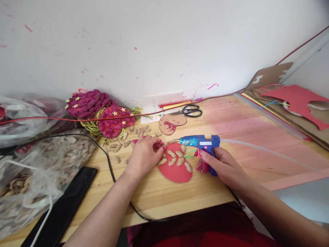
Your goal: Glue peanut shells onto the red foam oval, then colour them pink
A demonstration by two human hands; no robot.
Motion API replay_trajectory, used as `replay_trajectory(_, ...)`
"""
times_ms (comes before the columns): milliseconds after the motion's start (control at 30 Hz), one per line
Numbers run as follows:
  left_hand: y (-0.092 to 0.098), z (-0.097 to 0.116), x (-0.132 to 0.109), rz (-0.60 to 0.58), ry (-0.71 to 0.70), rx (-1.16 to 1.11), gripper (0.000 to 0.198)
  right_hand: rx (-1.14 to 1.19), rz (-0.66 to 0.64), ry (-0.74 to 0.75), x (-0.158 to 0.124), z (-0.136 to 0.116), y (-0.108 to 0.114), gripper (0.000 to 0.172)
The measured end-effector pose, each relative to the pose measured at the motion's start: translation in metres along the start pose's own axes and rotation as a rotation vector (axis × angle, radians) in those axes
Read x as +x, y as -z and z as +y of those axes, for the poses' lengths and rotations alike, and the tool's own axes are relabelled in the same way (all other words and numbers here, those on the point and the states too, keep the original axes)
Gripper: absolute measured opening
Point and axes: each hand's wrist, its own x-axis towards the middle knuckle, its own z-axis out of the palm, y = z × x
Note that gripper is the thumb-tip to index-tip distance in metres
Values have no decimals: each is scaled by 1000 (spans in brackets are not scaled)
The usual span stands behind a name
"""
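A red card cutout lies on the table with several peanuts on it, some along its edge. My right hand is wrapped round the handle of a blue glue gun, whose nozzle points left over the cutout's top edge, close to a peanut there. A green and orange loop of cord shows by the right fingertips. At the cutout's upper left edge is my left hand, fingers curled and thumb pressed in; whatever they pinch is hidden.
Loose peanuts lie beyond my left hand, near purple and red star-dotted peanut pieces. A bag of peanuts is at left. Scissors and a brown cutout lie behind. A black cable crosses the table; cardboard is right.
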Motion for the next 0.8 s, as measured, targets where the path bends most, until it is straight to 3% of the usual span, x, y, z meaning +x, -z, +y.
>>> replay_trajectory(333,22,-13,-2,115,105,177,14,-44,40,-28,-1,0,0,52)
replay_trajectory(500,34,-18,-4,106,128,358,16,-65,54,-73,2,3,1,54)
replay_trajectory(667,73,-34,-18,123,239,393,35,-8,56,-99,1,2,1,54)
replay_trajectory(800,98,-61,-41,141,151,345,28,-9,70,-120,1,5,2,56)
